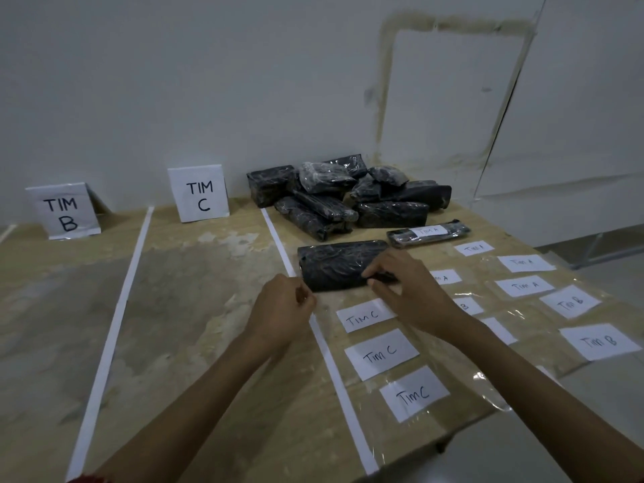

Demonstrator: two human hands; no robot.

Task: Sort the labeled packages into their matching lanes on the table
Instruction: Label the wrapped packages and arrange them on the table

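Our right hand (pixel 400 291) pinches the black wrapped package (pixel 334 264) at twelve o'clock, likely for labelling; left hand (pixel 282 308) curled, grasp we cannot tell.

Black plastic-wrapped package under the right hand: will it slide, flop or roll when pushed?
The black plastic-wrapped package lies flat and blocky, so it likely slides rather than rolls. Its glossy wrinkled wrap may feel slippery. Straight edges suggest it is fairly stiff.

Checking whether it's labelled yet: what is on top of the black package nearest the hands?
Only the right hand, fingers pinching the near right corner of the black package. No label shows on its wrapped top; the patch under the fingers is covered.
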